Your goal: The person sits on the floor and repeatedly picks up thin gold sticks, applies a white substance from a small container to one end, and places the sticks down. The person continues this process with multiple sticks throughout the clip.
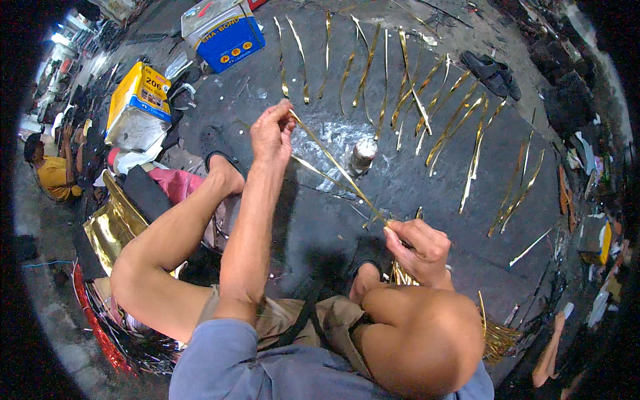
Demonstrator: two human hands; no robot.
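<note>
Dark, dusty workshop floor (320, 220), gold strips (427, 100) fanned beyond the hands; one gold strip (333, 167) pinched taut between raised left hand (272, 133) and lower right hand (417, 243), slanting upper-left to lower-right.

Item: 1 gold strip (333, 170), being stretched taut between left hand (271, 133) and right hand (419, 245); more gold strips (427, 100) lying toward the floor's (320, 227) far edge.

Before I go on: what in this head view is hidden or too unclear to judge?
- Right hand: strip bundle below it hidden by knee.
- Left hand: pinch point on gold strip too small.
- Small jar: contents blurred by glare.
- Floor edges: dark, bent by fisheye.
</note>
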